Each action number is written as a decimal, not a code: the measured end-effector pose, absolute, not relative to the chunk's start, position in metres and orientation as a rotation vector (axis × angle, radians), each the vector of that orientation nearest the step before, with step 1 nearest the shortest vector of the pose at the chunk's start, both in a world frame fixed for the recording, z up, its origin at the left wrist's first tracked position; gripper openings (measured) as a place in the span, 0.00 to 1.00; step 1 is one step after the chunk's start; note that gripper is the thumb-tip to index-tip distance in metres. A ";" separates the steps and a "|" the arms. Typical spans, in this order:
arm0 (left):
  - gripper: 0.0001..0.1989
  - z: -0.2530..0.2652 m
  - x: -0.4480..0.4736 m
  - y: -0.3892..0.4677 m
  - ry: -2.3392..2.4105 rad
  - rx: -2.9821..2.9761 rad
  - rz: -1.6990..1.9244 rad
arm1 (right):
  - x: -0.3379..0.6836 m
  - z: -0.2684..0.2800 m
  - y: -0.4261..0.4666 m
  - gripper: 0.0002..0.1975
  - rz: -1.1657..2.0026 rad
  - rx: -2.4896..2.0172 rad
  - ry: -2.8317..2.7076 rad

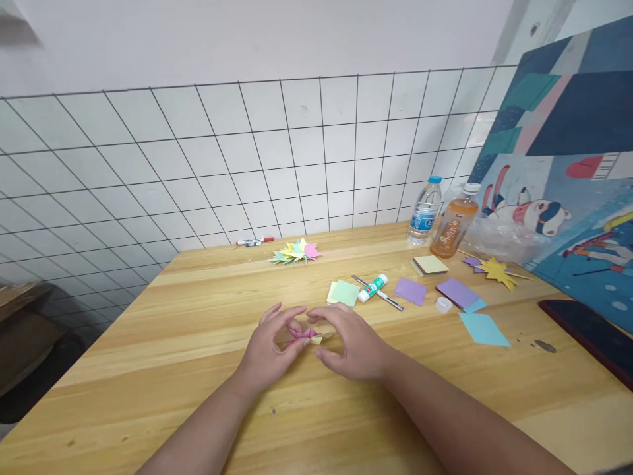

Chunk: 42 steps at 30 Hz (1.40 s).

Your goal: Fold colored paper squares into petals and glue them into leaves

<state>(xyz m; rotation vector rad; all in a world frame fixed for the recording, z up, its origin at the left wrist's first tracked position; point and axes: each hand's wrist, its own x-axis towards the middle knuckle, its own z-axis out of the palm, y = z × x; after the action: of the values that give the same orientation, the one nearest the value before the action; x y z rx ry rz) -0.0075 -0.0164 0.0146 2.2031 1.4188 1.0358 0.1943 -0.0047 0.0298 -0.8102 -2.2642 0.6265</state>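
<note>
Between thumb and fingers, my left hand pinches a small folded origami paper piece, dark pink with a pale yellow part at its right. Just to the right, my right hand curves around the piece with thumb and index finger apart. I see nothing held in it, though its lower fingers are partly hidden. Beyond my right hand lie pale green and yellow paper squares. A glue stick rests across a pen beside them.
Pointed paper stars and markers lie near the tiled wall. At the right are a water bottle, an orange drink bottle, purple paper, a blue sheet, a white cap, a yellow star and a phone.
</note>
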 end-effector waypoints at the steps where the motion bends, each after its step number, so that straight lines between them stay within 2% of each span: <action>1: 0.19 0.015 -0.008 -0.016 1.412 2.207 1.038 | 0.193 0.029 -0.004 0.25 0.643 -0.832 -2.241; 5: 0.20 0.016 -0.008 -0.018 1.384 2.190 1.056 | 0.190 0.023 0.002 0.15 0.659 -0.876 -2.171; 9: 0.23 0.014 -0.008 -0.021 1.313 2.017 1.113 | 0.190 0.021 0.004 0.14 0.631 -0.932 -2.140; 14: 0.17 0.009 -0.009 -0.015 1.305 1.794 1.198 | 0.193 0.022 0.005 0.19 0.547 -0.928 -2.131; 16: 0.17 0.008 -0.013 -0.009 1.348 1.690 1.268 | 0.197 0.022 0.009 0.21 0.453 -0.967 -2.076; 20: 0.23 0.014 -0.028 0.004 1.474 1.453 1.432 | 0.208 0.022 0.020 0.12 0.232 -1.256 -2.014; 26: 0.26 0.014 -0.049 0.018 1.752 1.198 1.336 | 0.215 0.013 0.033 0.23 0.148 -1.514 -2.199; 28: 0.26 0.009 -0.052 0.021 1.809 1.199 1.283 | 0.214 0.012 0.034 0.22 0.109 -1.571 -2.257; 33: 0.23 0.005 -0.052 0.021 2.057 1.397 1.299 | 0.214 0.015 0.034 0.15 -0.033 -1.641 -2.339; 37: 0.17 0.008 -0.043 0.015 1.958 1.513 1.327 | 0.214 0.010 0.035 0.16 -0.163 -1.628 -2.292; 42: 0.13 0.009 -0.032 0.012 1.776 1.607 1.362 | 0.216 0.002 0.039 0.11 -0.223 -1.633 -2.284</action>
<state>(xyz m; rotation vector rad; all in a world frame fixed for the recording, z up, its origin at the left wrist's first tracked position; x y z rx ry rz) -0.0324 0.0124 0.0093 1.6073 1.7765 1.3620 0.2164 0.0393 0.0021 -1.6330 -2.2843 -0.2232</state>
